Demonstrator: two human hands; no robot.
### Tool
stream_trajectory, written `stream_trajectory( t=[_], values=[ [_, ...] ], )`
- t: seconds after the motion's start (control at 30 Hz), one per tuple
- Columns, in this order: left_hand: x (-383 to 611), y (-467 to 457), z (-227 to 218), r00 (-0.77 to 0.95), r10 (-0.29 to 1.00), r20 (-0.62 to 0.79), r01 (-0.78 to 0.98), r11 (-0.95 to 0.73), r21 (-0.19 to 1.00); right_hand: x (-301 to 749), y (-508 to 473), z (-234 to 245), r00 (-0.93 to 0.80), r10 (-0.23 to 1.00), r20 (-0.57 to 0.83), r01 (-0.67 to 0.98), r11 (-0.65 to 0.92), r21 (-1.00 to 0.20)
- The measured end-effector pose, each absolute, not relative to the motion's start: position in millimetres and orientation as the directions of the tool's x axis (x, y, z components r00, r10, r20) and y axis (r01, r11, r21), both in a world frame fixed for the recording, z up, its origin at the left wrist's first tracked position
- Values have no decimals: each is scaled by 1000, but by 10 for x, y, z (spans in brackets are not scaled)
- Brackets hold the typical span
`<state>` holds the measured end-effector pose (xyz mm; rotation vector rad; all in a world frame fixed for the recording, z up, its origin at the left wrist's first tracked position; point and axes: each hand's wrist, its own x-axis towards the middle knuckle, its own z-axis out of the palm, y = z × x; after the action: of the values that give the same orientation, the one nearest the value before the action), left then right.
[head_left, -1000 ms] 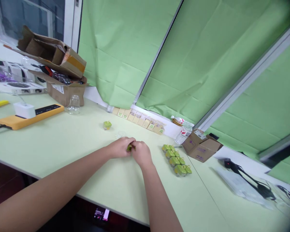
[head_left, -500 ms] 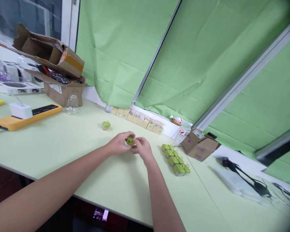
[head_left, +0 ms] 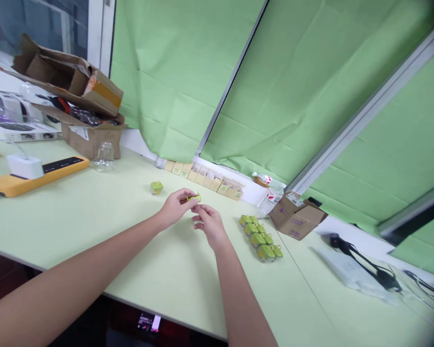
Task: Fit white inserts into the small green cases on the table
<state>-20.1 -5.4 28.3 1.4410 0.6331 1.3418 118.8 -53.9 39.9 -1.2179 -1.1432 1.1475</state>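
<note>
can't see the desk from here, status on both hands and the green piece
Left hand pinching green piece. Right hand close, contact unclear. Green-lidded cups grouped at right; single cup off to the left.

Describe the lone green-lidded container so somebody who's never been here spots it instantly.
On the pale table, look between the orange power strip and the left hand. There sits a small green-lidded container. Unlike the cluster of similar containers beyond the right hand, it stands alone.
</note>
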Motion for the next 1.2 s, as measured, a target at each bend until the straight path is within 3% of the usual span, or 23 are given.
stream_trajectory(
  t=[0.37, 0.63, 1.2],
  values=[
    [-172, -64, 261, 280, 903, 327, -375, -210, 903, 1142, -506, 373, 222, 972, 80, -7, 84, -996],
    [-193, -4, 217, 327, 900, 289, -475, -108, 873, 1154, -493, 359, 228, 970, 84, 18, 82, -996],
    [-236, 25, 246, 435, 841, 321, -448, -107, 888, 1197, -482, 358, 56, 988, 143, 77, 139, -987]
  ],
)
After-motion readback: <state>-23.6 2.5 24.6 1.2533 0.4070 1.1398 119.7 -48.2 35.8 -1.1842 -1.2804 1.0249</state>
